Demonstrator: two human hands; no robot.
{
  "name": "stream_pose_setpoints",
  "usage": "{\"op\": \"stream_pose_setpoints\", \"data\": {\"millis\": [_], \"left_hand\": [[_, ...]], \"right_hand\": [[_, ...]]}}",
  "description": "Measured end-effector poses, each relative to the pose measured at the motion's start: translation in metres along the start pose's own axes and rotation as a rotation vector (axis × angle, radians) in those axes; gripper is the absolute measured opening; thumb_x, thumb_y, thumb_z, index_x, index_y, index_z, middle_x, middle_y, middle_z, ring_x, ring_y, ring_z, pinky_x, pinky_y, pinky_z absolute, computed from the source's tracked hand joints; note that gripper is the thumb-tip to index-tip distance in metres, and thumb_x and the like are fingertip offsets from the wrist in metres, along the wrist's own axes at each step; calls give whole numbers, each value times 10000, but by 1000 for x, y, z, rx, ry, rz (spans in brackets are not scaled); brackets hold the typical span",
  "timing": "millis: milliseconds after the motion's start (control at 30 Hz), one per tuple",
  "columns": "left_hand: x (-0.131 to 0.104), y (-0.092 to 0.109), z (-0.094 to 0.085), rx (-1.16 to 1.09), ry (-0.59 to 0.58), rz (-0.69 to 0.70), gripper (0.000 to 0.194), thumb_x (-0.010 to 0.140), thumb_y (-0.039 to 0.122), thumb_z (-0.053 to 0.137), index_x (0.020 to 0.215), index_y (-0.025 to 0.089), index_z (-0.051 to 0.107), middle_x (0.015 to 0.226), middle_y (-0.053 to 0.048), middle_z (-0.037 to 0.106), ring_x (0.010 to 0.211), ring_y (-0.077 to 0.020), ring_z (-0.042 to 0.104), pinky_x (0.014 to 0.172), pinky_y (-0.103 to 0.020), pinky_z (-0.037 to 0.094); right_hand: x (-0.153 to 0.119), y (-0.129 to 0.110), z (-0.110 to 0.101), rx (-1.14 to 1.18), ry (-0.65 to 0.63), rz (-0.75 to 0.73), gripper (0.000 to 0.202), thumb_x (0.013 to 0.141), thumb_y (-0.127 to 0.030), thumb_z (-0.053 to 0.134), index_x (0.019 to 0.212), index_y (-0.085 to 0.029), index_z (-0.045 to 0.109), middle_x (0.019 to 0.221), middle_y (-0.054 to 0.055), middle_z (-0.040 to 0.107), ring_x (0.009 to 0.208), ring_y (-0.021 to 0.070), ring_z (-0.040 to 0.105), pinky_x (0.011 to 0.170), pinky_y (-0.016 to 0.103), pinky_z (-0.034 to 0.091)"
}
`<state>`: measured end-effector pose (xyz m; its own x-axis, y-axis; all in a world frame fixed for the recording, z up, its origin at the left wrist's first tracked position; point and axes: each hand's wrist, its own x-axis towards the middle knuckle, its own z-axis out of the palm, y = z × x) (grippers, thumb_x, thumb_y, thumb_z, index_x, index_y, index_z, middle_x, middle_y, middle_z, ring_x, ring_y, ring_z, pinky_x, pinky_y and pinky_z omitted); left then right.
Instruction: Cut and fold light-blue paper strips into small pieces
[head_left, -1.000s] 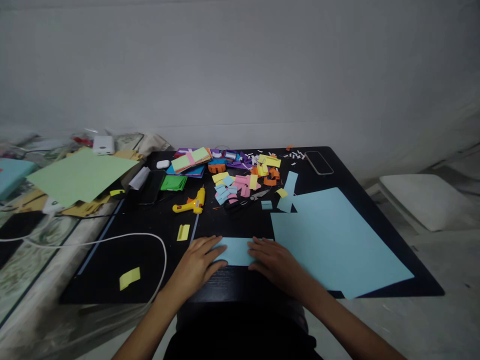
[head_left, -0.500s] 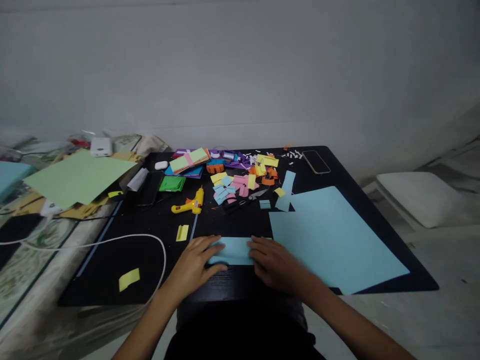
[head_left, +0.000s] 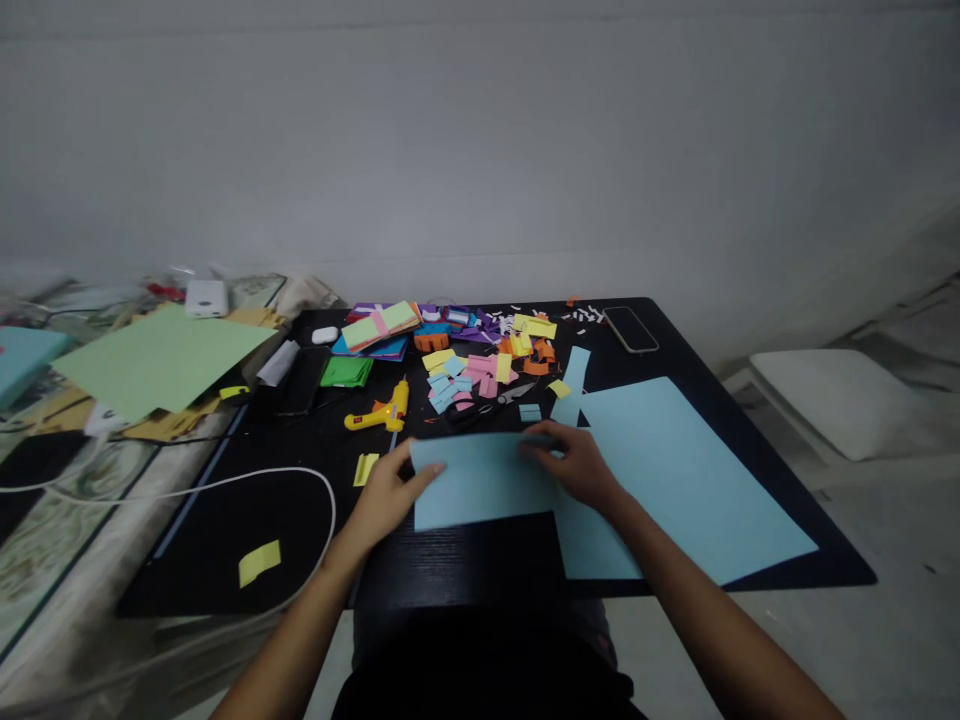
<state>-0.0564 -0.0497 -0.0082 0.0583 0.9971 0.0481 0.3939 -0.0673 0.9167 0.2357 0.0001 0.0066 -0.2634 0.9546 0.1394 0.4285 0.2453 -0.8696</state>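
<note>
A light blue strip of paper (head_left: 480,485) is held up between my hands, just above the black table's near middle. My left hand (head_left: 388,493) pinches its left end, thumb in front and the fingers partly behind it. At the upper right edge my right hand (head_left: 574,462) grips the paper between thumb and fingers. A large light blue sheet (head_left: 675,470) lies to the right, partly under my right forearm. Scissors (head_left: 491,402) rest behind the strip, near small blue, pink and yellow paper pieces (head_left: 487,372).
A yellow glue gun (head_left: 382,408) lies left of centre. Behind it are green paper (head_left: 346,371) and a bundle of coloured strips (head_left: 381,325). A phone (head_left: 630,330) sits at the back right. A white cable (head_left: 330,500) curves across the left side.
Both hands have moved away from me, lifting the blue strip, which was pressed flat on the table and now shows a taller face. My right hand has shifted to its upper right edge.
</note>
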Motion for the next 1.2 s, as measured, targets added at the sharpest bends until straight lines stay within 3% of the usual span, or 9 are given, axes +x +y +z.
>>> {"op": "stream_pose_setpoints", "data": {"millis": [133, 300, 433, 533, 733, 833, 967, 1100, 1200], "left_hand": [[49, 2, 6, -176, 183, 14, 433, 851, 519, 718, 1100, 166, 680, 977, -64, 731, 866, -225, 680, 778, -331, 543], [84, -8, 7, -316, 69, -2, 477, 832, 540, 735, 1122, 173, 639, 937, -56, 719, 832, -217, 683, 726, -321, 550], [81, -22, 7, -197, 118, 32, 351, 858, 487, 730, 1002, 192, 607, 769, -2, 661, 669, -163, 631, 595, -256, 490], [75, -29, 11, -188, 180, 45, 377, 871, 459, 723, 1090, 215, 538, 682, 55, 598, 574, -135, 588, 542, -228, 442], [72, -20, 10, -205, 239, 75, 390, 859, 408, 753, 1112, 240, 510, 598, 111, 467, 500, -92, 466, 525, -199, 363], [72, -13, 5, -181, 233, 105, 260, 850, 433, 751, 918, 203, 652, 596, 69, 471, 529, -97, 429, 520, -218, 337], [72, -11, -1, -214, 162, 65, 314, 807, 472, 779, 933, 184, 766, 659, 10, 590, 581, -121, 479, 537, -242, 373], [73, -12, -5, -184, 211, 100, 331, 713, 428, 867, 950, 204, 810, 567, 52, 455, 545, -101, 373, 505, -232, 306], [73, -12, -6, -184, 264, 113, 382, 687, 450, 887, 982, 215, 826, 575, 46, 483, 549, -105, 382, 497, -238, 316]], "right_hand": [[38, 13, 2, 233, 48, 133, 359, 772, -498, 767, 947, -187, 723, 819, 46, 766, 735, 225, 696, 656, 324, 553], [62, 28, 5, 412, 2, 207, 428, 720, -518, 796, 970, -182, 708, 888, 70, 786, 810, 253, 727, 704, 360, 580], [59, 37, 7, 371, 41, 147, 386, 798, -507, 737, 1010, -191, 673, 819, 40, 758, 784, 239, 721, 657, 332, 562], [55, 41, 12, 306, 111, 149, 354, 815, -519, 724, 933, -206, 608, 703, 6, 705, 646, 200, 668, 571, 286, 502], [50, 37, 22, 417, 319, 187, 517, 776, -533, 777, 1034, -270, 414, 546, -105, 528, 442, 129, 460, 451, 228, 332], [48, 32, 20, 322, 330, 113, 367, 828, -511, 739, 934, -251, 503, 521, -114, 393, 447, 99, 334, 461, 229, 261], [49, 30, 12, 199, 228, 41, 332, 740, -501, 818, 770, -203, 673, 538, -86, 337, 506, 95, 271, 487, 251, 241], [51, 31, 5, 262, 168, 58, 460, 626, -547, 891, 889, -186, 779, 539, -73, 404, 522, 99, 320, 485, 251, 287], [51, 30, 4, 305, 187, 59, 495, 616, -562, 896, 914, -177, 805, 584, -38, 514, 560, 115, 417, 526, 268, 386]]}}
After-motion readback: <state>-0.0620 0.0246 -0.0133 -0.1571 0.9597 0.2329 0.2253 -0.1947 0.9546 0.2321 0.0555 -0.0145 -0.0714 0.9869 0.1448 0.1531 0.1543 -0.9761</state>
